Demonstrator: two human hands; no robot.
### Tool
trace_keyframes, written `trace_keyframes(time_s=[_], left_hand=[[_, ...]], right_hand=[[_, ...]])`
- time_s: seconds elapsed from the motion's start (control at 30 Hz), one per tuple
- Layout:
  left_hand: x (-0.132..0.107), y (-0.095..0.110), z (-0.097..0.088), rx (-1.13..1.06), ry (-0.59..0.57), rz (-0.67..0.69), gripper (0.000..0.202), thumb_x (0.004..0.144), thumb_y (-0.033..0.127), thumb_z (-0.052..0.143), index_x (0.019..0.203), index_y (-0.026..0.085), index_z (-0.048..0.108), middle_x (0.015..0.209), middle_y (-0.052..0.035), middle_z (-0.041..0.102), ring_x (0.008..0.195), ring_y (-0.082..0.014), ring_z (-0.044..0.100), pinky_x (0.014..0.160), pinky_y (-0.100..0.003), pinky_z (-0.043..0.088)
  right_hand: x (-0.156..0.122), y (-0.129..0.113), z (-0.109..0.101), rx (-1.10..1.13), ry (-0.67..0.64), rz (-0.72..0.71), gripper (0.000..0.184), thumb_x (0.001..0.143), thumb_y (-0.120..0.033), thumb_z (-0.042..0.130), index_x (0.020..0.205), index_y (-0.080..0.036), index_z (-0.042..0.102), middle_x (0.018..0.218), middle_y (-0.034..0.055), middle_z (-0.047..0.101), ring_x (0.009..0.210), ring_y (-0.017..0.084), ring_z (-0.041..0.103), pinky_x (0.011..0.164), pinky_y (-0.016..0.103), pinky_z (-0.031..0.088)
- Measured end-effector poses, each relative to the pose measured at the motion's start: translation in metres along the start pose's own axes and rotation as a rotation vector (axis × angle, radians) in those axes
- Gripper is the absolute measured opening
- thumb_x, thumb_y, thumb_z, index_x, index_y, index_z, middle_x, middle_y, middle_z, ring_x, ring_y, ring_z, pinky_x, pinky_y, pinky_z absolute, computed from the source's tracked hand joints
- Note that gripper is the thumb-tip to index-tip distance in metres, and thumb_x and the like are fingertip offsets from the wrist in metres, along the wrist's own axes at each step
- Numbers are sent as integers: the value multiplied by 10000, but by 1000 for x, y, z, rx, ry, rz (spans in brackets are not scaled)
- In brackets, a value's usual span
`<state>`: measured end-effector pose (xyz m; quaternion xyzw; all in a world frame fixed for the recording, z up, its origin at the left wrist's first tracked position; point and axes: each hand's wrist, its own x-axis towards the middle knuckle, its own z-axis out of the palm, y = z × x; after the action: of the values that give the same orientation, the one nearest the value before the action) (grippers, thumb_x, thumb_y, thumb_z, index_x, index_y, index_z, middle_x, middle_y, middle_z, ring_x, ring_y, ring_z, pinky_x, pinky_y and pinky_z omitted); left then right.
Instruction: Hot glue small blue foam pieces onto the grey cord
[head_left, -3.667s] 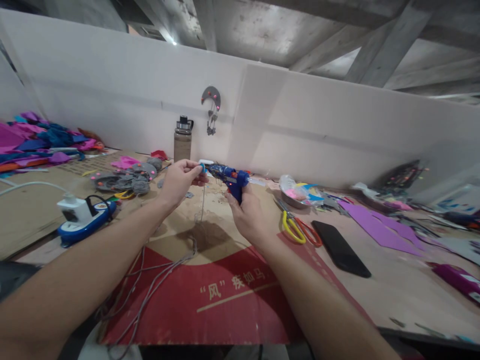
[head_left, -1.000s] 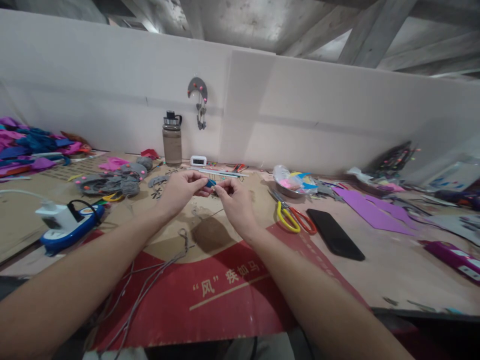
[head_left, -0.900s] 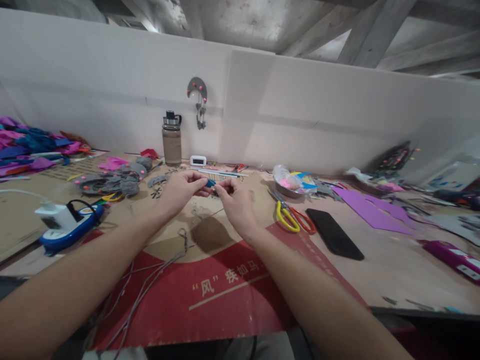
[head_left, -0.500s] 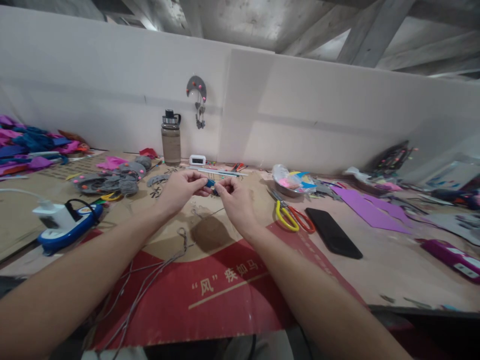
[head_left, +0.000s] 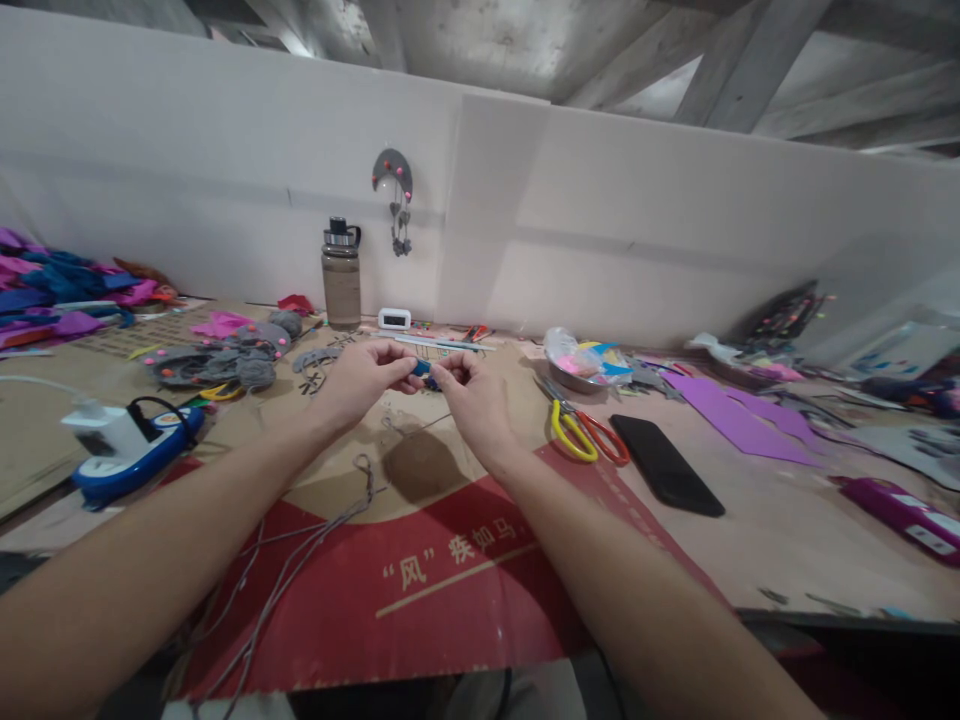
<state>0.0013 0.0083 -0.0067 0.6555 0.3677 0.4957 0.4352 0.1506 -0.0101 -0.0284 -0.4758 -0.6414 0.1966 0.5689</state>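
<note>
My left hand (head_left: 365, 378) and my right hand (head_left: 471, 394) meet above the middle of the cardboard-covered table (head_left: 757, 520). Both pinch a small blue piece (head_left: 421, 368) between thumb and fingertips. A thin grey string (head_left: 409, 432) hangs from the piece down to the table. More grey cords (head_left: 300, 560) trail from there toward the near left edge across the red printed cardboard (head_left: 420, 590).
Yellow-and-red scissors (head_left: 581, 436) and a black phone (head_left: 666, 478) lie to the right. A blue-and-white power strip (head_left: 124, 452) sits at left, grey felt pieces (head_left: 225, 362) behind it. A water bottle (head_left: 341, 275) stands by the back wall. Purple foam sheets (head_left: 739, 420) lie at right.
The blue glue gun held in my right hand 3.7 s ago is gone from view. Over the last second both hands stay pinched on the blue piece, barely moving.
</note>
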Motion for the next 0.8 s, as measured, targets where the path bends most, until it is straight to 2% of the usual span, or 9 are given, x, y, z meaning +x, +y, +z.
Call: trace_keyframes(time_s=[0.3,0.8], left_hand=[[-2,4,0,50,-27,-9,147,708,264,616,746,122,622,643,-46,658,590,-134,618,631,-284,507],[-1,2,-1,22,-62,-1,127,702,248,620,733,125,624,627,-29,644,581,-121,602,627,-274,493]], right_hand=[[0,-3,-2,-7,-17,21,187,748,-364,522,736,-195,599,634,-22,555,552,103,446,512,226,322],[-1,-6,-1,-29,-12,45,149,730,-320,505,692,-191,569,581,-38,487,519,90,390,507,212,318]])
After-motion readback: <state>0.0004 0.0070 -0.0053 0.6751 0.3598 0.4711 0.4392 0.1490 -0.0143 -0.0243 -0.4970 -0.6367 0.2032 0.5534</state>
